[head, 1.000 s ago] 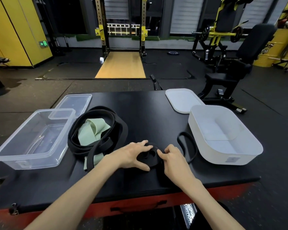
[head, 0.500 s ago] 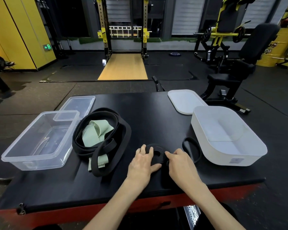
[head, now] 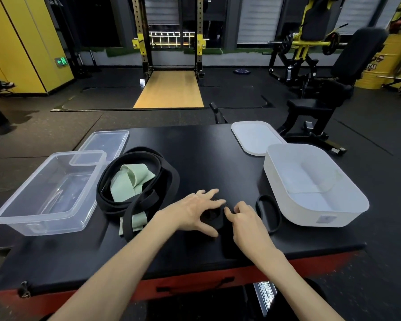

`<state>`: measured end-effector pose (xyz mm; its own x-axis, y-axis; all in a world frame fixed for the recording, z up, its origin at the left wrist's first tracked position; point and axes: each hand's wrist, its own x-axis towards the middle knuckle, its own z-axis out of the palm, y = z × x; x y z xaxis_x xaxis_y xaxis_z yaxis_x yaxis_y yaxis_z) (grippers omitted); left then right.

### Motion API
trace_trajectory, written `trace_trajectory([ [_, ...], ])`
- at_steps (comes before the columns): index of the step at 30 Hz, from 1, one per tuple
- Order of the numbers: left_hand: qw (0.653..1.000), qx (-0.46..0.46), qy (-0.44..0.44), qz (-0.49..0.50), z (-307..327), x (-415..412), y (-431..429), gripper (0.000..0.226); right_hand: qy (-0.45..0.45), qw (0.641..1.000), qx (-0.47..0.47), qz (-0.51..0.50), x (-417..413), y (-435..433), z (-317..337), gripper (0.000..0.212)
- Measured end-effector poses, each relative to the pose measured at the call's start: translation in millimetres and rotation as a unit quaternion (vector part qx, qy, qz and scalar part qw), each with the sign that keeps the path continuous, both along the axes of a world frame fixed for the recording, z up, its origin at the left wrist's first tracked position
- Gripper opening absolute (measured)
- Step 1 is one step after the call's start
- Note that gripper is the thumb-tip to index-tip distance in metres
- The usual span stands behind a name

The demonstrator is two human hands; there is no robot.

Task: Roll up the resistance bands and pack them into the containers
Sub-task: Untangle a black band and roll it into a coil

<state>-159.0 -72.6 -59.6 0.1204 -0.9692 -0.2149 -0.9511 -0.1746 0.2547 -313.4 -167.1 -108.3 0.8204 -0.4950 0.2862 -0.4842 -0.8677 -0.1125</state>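
Observation:
A black resistance band, partly wound into a flat roll (head: 213, 218), lies on the black table near its front edge. My left hand (head: 192, 213) arches over the roll, fingers spread and pressing on it, thumb on the near side. My right hand (head: 244, 222) sits just right of the roll with its fingers curled and pinches the band's outer layer. The band's loose end forms a loop (head: 269, 213) beside the white container (head: 320, 218). A heap of thick black bands (head: 162, 179) with a pale green band (head: 131, 181) inside lies to the left. The clear container (head: 33, 218) stands at far left.
A clear lid (head: 107, 144) lies behind the clear container, and a white lid (head: 255, 137) behind the white one. Both containers hold no bands. The table (head: 206, 154) ends in a red front edge close to me. Gym machines and a bench stand beyond.
My left hand has spread its fingers wider over the roll and shifted slightly. My right hand's fingers have curled in tighter at the roll's right side. The loose loop has shrunk a little.

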Motion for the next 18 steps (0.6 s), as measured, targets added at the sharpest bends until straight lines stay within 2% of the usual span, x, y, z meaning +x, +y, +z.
trace_trajectory([
  [2, 0.999, -0.006, 0.021, -0.040, -5, 7, 0, 0.074, -0.005, 1.000, 0.009, 0.013, -1, -1, 0, 0.062],
  [5, 0.999, -0.035, 0.014, -0.024, -22, 5, 5, 0.067, -0.022, 0.999, 0.019, 0.023, -3, -4, -3, 0.058],
  [8, 0.998, -0.047, -0.014, 0.030, -29, -7, 10, 0.066, -0.053, 0.996, 0.053, 0.046, -5, -6, -9, 0.050],
  [13, 0.972, -0.022, -0.098, 0.210, -37, -53, 6, 0.069, -0.075, 0.994, 0.076, 0.024, -3, -2, -12, 0.050],
  [18, 0.962, 0.009, -0.142, 0.233, -26, -72, -1, 0.072, -0.064, 0.996, 0.052, 0.022, 4, -4, -12, 0.059],
])
